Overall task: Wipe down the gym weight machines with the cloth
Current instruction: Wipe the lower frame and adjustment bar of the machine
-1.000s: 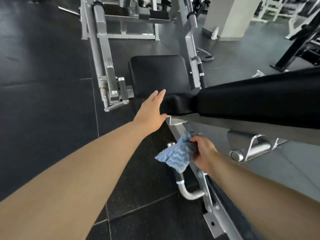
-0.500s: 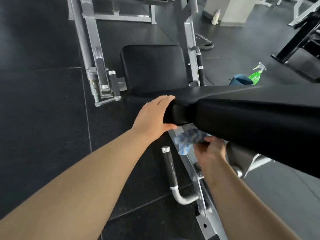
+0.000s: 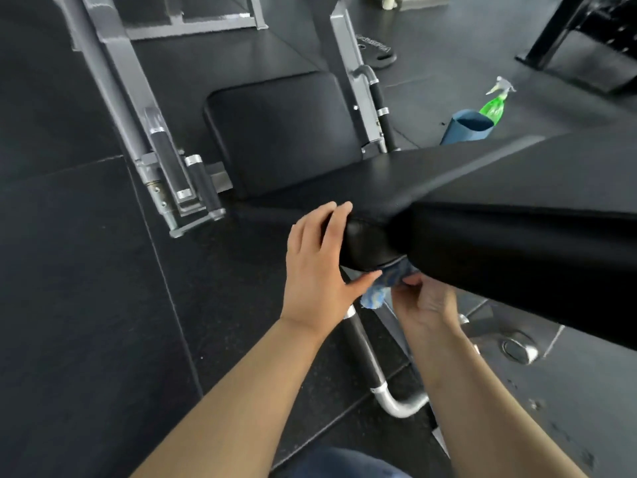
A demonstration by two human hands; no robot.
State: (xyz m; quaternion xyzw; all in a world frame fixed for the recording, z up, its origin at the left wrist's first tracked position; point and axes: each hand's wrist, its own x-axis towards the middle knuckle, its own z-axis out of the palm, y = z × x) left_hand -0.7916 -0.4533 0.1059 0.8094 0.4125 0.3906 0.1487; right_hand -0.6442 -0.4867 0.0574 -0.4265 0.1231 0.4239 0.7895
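Note:
A long black padded bench (image 3: 499, 188) of the weight machine runs from the centre to the right edge. My left hand (image 3: 319, 267) rests on the pad's rounded near end, fingers over the top and thumb below. My right hand (image 3: 425, 300) grips a blue and white cloth (image 3: 382, 286) and presses it up against the underside of the pad's end. Most of the cloth is hidden under the pad and behind my fingers.
A black seat pad (image 3: 282, 132) lies beyond, between grey steel arms with black grips (image 3: 172, 167). A chrome handle (image 3: 372, 367) sticks out below my hands. A green spray bottle (image 3: 494, 105) stands in a blue container (image 3: 465, 127) on the dark rubber floor.
My right hand carried the cloth from the frame below up under the pad's end. My left hand slid onto the pad's end and wrapped it. The view tilted down and closer.

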